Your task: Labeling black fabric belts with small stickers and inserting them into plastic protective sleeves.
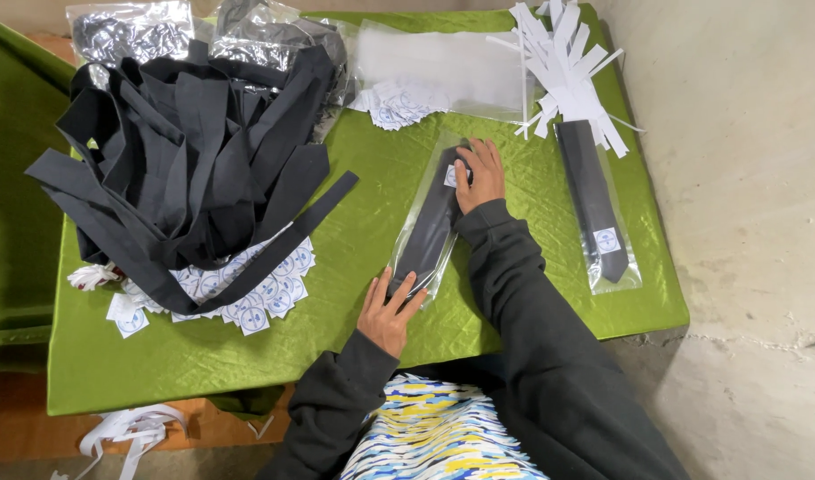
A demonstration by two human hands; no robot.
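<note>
Black necktie (pixel 432 222) in a clear plastic sleeve (pixel 405 242) lies slantwise on the green tabletop (pixel 354 267), near its middle and just ahead of the person. The left hand (pixel 389 313) rests on the sleeve's near end, fingers (pixel 400 289) spread flat and pressing, not closed around anything. The right hand (pixel 480 175) lies on the far end, palm down, its fingers (pixel 465 169) pressing by a small white sticker (pixel 451 175) on the tie; they too are flat rather than gripping. Both arms wear dark sleeves.

Just to the right, apart from the hands, a second bagged black tie (pixel 594 196) lies lengthwise with a white label (pixel 606 240) near its point. Beyond it sits a heap of white paper strips (pixel 563 62). A stack of empty clear sleeves (pixel 434 67) lies at the far edge, with a small pile of round-printed labels (pixel 397 105) beside it. To the left, a large tangle of loose black ties (pixel 194 160) covers a spread of more white labels (pixel 256 289). Shiny packets (pixel 132 31) lie behind that tangle.
</note>
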